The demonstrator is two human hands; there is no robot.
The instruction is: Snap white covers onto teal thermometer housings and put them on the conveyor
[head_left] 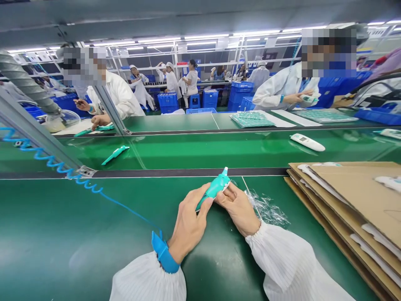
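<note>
Near the far edge of the green worktop (62, 234), the left hand (188, 223) has its grip clamped on the teal device (216, 187), tip raised, steadying it so the right hand (238, 209) can pinch its near end, clear film (267, 209) alongside.

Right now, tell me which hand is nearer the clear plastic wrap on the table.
Right. The right hand lies just left of the plastic wrap, almost touching it, while gripping the teal device. The left hand holds the device's lower end, farther left, beyond the right hand.
</note>
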